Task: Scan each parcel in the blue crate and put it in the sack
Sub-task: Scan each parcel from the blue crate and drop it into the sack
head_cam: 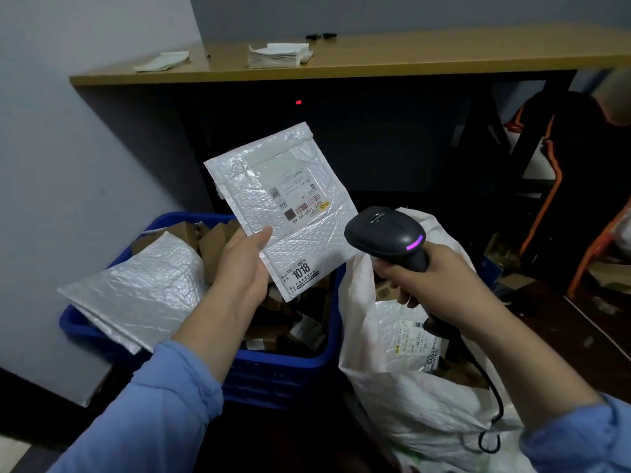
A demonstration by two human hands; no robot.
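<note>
- Left hand (242,264) holds a white bubble mailer (290,230) up above the crate. The thumb lies on the front near the lower left edge and the fingers are behind, out of view.
- Mailer is tilted, label side to camera. The label (300,189) has barcodes, and a sticker at the bottom edge reads "1018".
- Right hand (440,281) has its fingers wrapped round the handle of a black scanner (386,233). The scanner head is just right of the mailer's lower right edge, apart from it, and a purple light strip on its back is lit.
- Scanner cable (491,421) hangs from the handle and loops down over the sack.
- Blue crate (290,363) sits on the floor, bottom centre-left, below the left hand.
- In the crate are brown boxes (211,237) and a second mailer (136,291). It lies plain side up over the left rim, partly sticking out.
- White sack (409,414) stands just right of the crate, touching it, mouth open under the right hand.
- Inside the sack is a labelled white parcel (409,339), with brown boxes beside it.
- Wooden table (375,63) stands behind, with a paper stack (276,56) on top. The space underneath is dark.
- Small red dot (298,102) shows on the dark area under the table, above the mailer.
- Both forearms wear light blue sleeves (153,404).
</note>
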